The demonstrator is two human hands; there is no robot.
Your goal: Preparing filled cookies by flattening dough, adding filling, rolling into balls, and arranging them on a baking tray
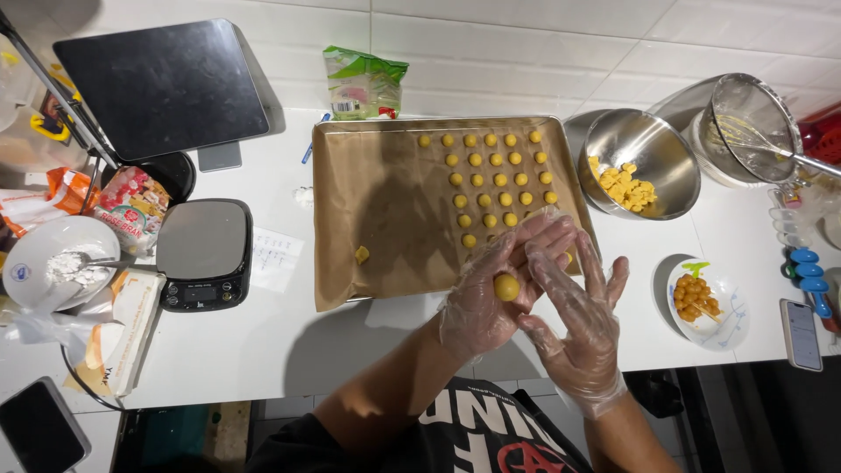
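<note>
A yellow dough ball [506, 287] is being cupped in the left hand [491, 293]; the right hand [574, 328] is being held spread at its 3 o'clock, over the baking tray [385, 219].

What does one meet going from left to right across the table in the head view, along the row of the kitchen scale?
White bowl of flour → kitchen scale → paper-lined baking tray → left hand with a yellow dough ball → right hand → small white plate → phone.
</note>
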